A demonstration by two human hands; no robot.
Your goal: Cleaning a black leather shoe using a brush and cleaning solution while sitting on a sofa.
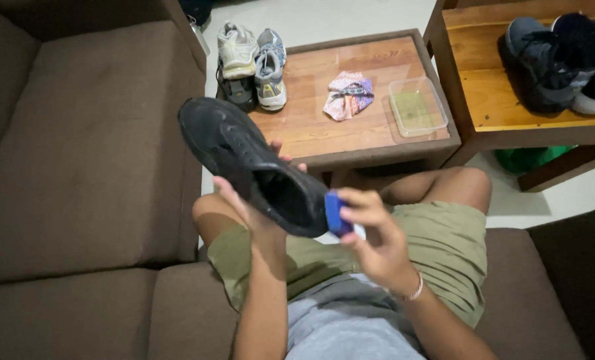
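A black sneaker [244, 157] is held up over my lap, toe pointing up and to the left. My left hand [251, 207] grips it from below, fingers wrapped around the sole. My right hand [374, 237] holds a small blue brush or sponge [335, 213] pressed against the shoe's heel end. A thin bracelet sits on my right wrist. I sit on a brown sofa [77, 167] in olive shorts.
A low wooden table [311, 130] ahead carries a pair of grey sneakers [254, 63], a crumpled patterned cloth [349, 95] and a clear plastic tub [417, 107]. A wooden shelf [504, 93] at right holds dark shoes [557, 57].
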